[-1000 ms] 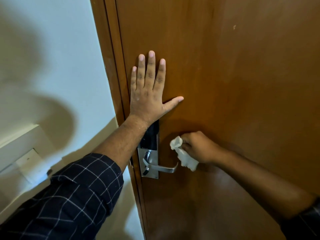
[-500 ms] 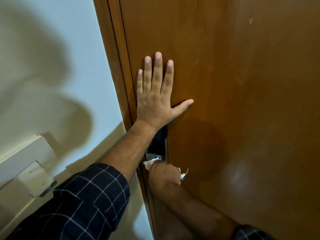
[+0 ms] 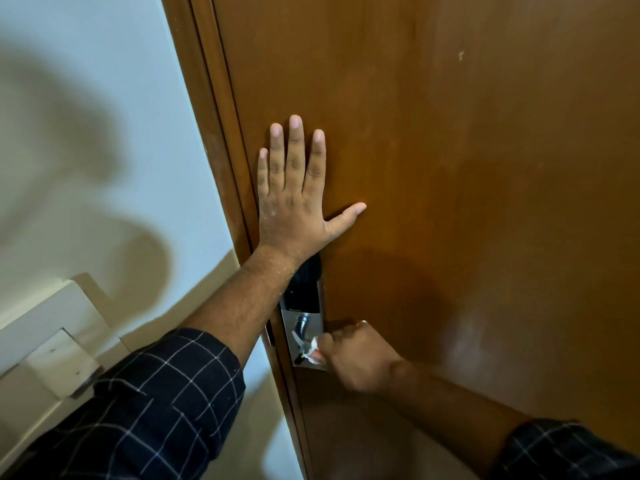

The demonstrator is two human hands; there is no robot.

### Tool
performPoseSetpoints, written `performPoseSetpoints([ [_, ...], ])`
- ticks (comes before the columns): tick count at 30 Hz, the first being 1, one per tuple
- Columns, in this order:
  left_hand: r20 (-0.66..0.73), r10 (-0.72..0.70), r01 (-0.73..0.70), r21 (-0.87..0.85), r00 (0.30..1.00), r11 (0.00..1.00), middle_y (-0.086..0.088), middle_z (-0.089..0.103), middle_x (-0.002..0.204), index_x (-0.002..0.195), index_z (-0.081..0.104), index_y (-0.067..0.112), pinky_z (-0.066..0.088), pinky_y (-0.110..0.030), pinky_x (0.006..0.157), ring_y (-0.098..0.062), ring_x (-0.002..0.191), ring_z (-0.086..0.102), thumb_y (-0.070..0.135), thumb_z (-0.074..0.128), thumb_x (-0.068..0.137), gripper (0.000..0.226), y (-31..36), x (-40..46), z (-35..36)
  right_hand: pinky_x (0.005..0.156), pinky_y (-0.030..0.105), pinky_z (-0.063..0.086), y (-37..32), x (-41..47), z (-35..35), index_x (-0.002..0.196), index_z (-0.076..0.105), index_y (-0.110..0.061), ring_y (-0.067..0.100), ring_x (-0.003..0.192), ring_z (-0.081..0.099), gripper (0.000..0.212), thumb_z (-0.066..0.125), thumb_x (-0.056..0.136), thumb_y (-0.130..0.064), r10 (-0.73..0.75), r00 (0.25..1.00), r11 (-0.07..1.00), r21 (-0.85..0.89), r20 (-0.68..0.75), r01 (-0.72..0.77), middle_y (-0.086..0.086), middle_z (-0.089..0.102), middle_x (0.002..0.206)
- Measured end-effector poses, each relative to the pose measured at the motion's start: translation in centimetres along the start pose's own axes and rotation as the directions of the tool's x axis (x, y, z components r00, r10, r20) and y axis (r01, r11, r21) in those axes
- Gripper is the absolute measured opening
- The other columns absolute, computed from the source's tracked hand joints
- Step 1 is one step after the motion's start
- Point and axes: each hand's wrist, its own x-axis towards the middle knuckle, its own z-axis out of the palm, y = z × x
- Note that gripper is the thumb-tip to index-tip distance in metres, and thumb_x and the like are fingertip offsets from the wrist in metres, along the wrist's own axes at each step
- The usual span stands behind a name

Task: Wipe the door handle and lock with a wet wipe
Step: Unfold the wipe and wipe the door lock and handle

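A brown wooden door (image 3: 450, 168) carries a lock (image 3: 304, 289) with a black upper panel and a silver lower plate. My left hand (image 3: 294, 199) lies flat against the door just above the lock, fingers spread. My right hand (image 3: 356, 358) is closed around the silver handle, which it hides except for the stub (image 3: 300, 329) at the plate. A crumpled white wet wipe (image 3: 313, 348) shows between that fist and the plate.
The brown door frame (image 3: 207, 133) runs down the left of the door. Beyond it is a pale wall (image 3: 86, 150) with a white ledge and a small white panel (image 3: 62, 362) at lower left.
My right hand went from beside the handle's free end onto the handle, then slid a little right along it, uncovering the silver plate. The left hand stayed flat on the door.
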Motion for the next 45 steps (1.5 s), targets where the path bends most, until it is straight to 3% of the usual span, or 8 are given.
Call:
performPoseSetpoints([
  [8, 0.017, 0.007, -0.007, 0.000, 1.000, 1.000, -0.022, 0.024, 0.161, 0.155, 0.019, 0.011, 0.011, -0.053, 0.122, -0.041, 0.150, 0.019, 0.084, 0.037, 0.083, 0.103, 0.0, 0.1, -0.2, 0.080, 0.046, 0.049, 4.6, -2.2, -3.2, 0.128, 0.045, -0.007, 0.037, 0.099, 0.058, 0.033, 0.043, 0.100, -0.023, -0.170, 0.934, 0.974, -0.093, 0.313, 0.208, 0.021, 0.058, 0.116],
  [15, 0.010, 0.002, -0.002, -0.004, 1.000, 1.000, -0.021, 0.025, 0.161, 0.155, 0.018, 0.012, 0.013, -0.053, 0.122, -0.041, 0.150, 0.019, 0.085, 0.036, 0.083, 0.104, 0.0, 0.0, -0.2, 0.067, 0.034, 0.049, 3.9, 0.8, -6.6, 0.104, 0.063, -0.007, 0.026, 0.082, 0.064, 0.016, 0.050, 0.097, -0.011, -0.117, 0.786, 0.823, -0.384, 0.607, 0.419, 0.012, 0.068, 0.095],
  [18, 0.018, 0.007, -0.007, -0.010, 1.000, 1.000, -0.022, 0.024, 0.162, 0.155, 0.017, 0.012, 0.013, -0.054, 0.122, -0.041, 0.150, 0.019, 0.084, 0.035, 0.083, 0.104, 0.2, -0.1, -0.3, 0.065, 0.033, 0.051, 3.4, 1.0, -6.3, 0.101, 0.065, -0.010, 0.023, 0.080, 0.065, 0.013, 0.053, 0.095, -0.010, 0.050, 0.845, 0.893, -0.403, 0.533, 0.201, 0.009, 0.069, 0.094],
  [20, 0.016, 0.013, -0.013, -0.008, 1.000, 1.000, -0.022, 0.024, 0.161, 0.155, 0.018, 0.011, 0.014, -0.054, 0.122, -0.042, 0.150, 0.020, 0.084, 0.035, 0.084, 0.103, 0.2, 0.0, -0.4, 0.064, 0.031, 0.049, 4.1, 1.1, -7.0, 0.105, 0.064, -0.011, 0.021, 0.077, 0.063, 0.014, 0.054, 0.095, -0.014, 0.258, 0.843, 0.966, -0.159, 0.472, -0.206, 0.008, 0.068, 0.094],
  [24, 0.010, 0.008, -0.007, -0.005, 1.000, 1.000, -0.024, 0.026, 0.160, 0.154, 0.020, 0.010, 0.014, -0.054, 0.121, -0.043, 0.149, 0.021, 0.083, 0.036, 0.084, 0.103, 0.1, 0.0, -0.5, 0.045, 0.024, 0.037, 2.9, 1.2, -6.2, 0.072, 0.055, -0.021, 0.013, 0.053, 0.051, 0.028, 0.050, 0.098, -0.029, 0.481, 0.862, 0.767, 0.400, 0.161, -0.502, -0.002, 0.053, 0.064],
  [29, 0.009, 0.008, -0.007, -0.006, 1.000, 1.000, -0.023, 0.026, 0.160, 0.154, 0.020, 0.011, 0.017, -0.055, 0.121, -0.042, 0.149, 0.021, 0.084, 0.035, 0.084, 0.103, 0.1, -0.1, -0.2, 0.076, 0.053, 0.050, -5.4, 2.1, -1.2, 0.119, 0.058, -0.017, 0.035, 0.084, 0.064, 0.031, 0.049, 0.095, -0.034, 0.286, 0.949, 0.957, 0.009, 0.134, -0.290, 0.017, 0.066, 0.098],
  [34, -0.001, 0.003, -0.003, -0.003, 1.000, 1.000, -0.021, 0.026, 0.161, 0.155, 0.019, 0.012, 0.015, -0.053, 0.122, -0.041, 0.149, 0.021, 0.085, 0.035, 0.083, 0.103, 0.0, 0.0, 0.2, 0.089, 0.055, 0.046, -1.8, -1.1, 1.0, 0.128, 0.038, -0.008, 0.041, 0.099, 0.060, 0.040, 0.034, 0.094, -0.028, 0.130, 0.991, 0.991, -0.040, -0.035, -0.131, 0.023, 0.063, 0.114],
  [45, 0.030, 0.008, -0.008, 0.005, 1.000, 1.000, -0.021, 0.025, 0.161, 0.155, 0.018, 0.012, 0.015, -0.055, 0.121, -0.041, 0.149, 0.020, 0.085, 0.033, 0.083, 0.103, 0.0, 0.0, -0.2, 0.075, 0.042, 0.053, 4.1, 0.2, -2.8, 0.122, 0.044, -0.006, 0.033, 0.086, 0.061, 0.047, 0.052, 0.094, -0.042, -0.294, 0.896, 0.945, -0.043, 0.332, 0.326, 0.020, 0.065, 0.097],
])
